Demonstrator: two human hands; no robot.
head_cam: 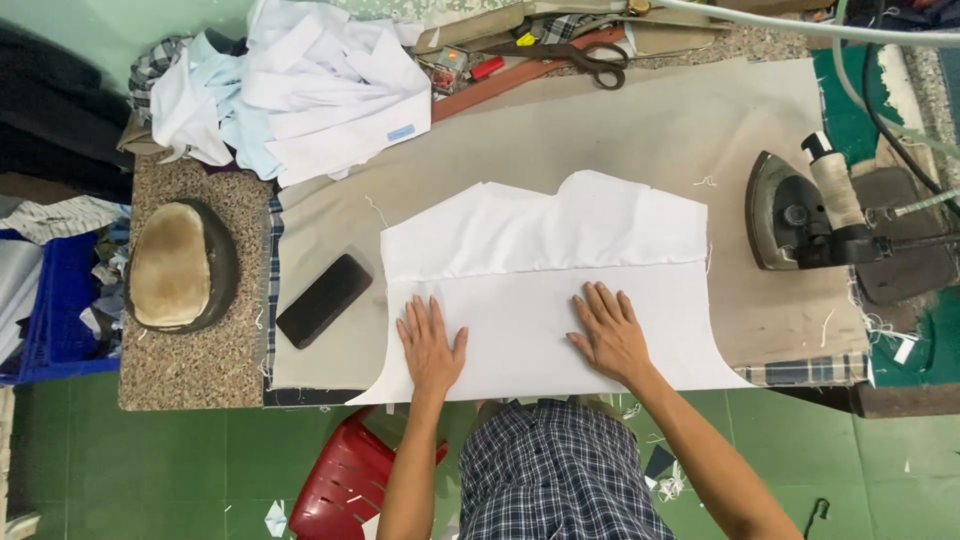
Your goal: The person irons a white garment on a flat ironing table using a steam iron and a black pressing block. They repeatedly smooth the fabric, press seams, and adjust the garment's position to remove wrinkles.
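- On the bench (pixel 600 130), seen from the head camera, I have a white fabric piece (pixel 545 290) spread flat over the beige cover, its near edge reaching the bench's front edge and its flared corners running out left and right.
- My left hand (pixel 430 345) lies palm down on the lower left of the fabric, fingers (pixel 420 315) spread and straight, gripping nothing, only pressing the cloth.
- My right hand (pixel 610 335) rests the same way on the lower right part, fingers fanned toward the upper layer, flat and holding nothing; that forearm comes in at a slant from the lower right.
- Both wrists sit just past the bench's front edge, elbows low and close to my checked shirt.
- Risk, as I judge it: the near edge sits at the bench's front edge, so uneven pressure from either palm could drag the piece toward me and put the layers out of line.
- Another risk: the iron (pixel 800 215) stands well apart to the right, yet its cord trails there, and a wide sweep of the right arm could snag it.
- A dark phone (pixel 323 300) lies just left of the fabric; a sliding corner could catch on it.
- Scissors (pixel 590 55) and a heap of white pieces (pixel 300 90) sit at the far edge, out of reach of my palms.
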